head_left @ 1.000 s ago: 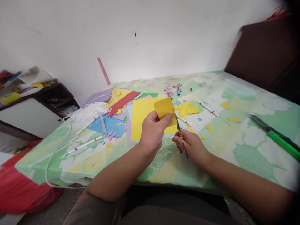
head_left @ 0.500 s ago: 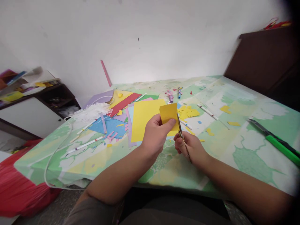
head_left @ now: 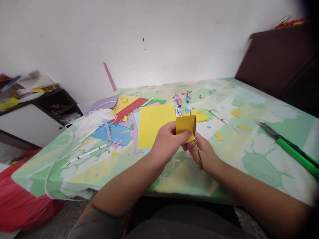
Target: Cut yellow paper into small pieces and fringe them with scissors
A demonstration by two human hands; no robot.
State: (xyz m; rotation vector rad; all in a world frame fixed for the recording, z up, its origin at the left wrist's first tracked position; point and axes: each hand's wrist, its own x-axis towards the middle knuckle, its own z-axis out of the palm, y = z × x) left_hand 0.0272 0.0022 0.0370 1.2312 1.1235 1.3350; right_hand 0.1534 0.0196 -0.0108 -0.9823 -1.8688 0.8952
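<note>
A small folded piece of yellow paper (head_left: 184, 125) is pinched in my left hand (head_left: 165, 141), thumb on its near face. My right hand (head_left: 204, 151) is closed around a pair of scissors (head_left: 198, 161); the handles show below the fingers. The blades are mostly hidden behind the paper, and a dark edge shows along its right side. Whether they are cutting I cannot tell. Beyond my left hand lies a larger yellow sheet (head_left: 154, 124) on top of purple and light blue sheets.
A green-handled utility knife (head_left: 290, 146) lies at the right. White string (head_left: 96, 119), a red strip (head_left: 129, 109), a blue sheet (head_left: 116, 134) and markers (head_left: 88, 154) lie left. Yellow scraps (head_left: 201, 115) and two small rolled paper pieces (head_left: 188, 96) are farther back on the patterned tablecloth (head_left: 224, 179).
The small yellow paper and both hands have shifted slightly right in view. The scissor blades, beside the paper's right edge before, are now mostly behind it. The view has also turned a little.
</note>
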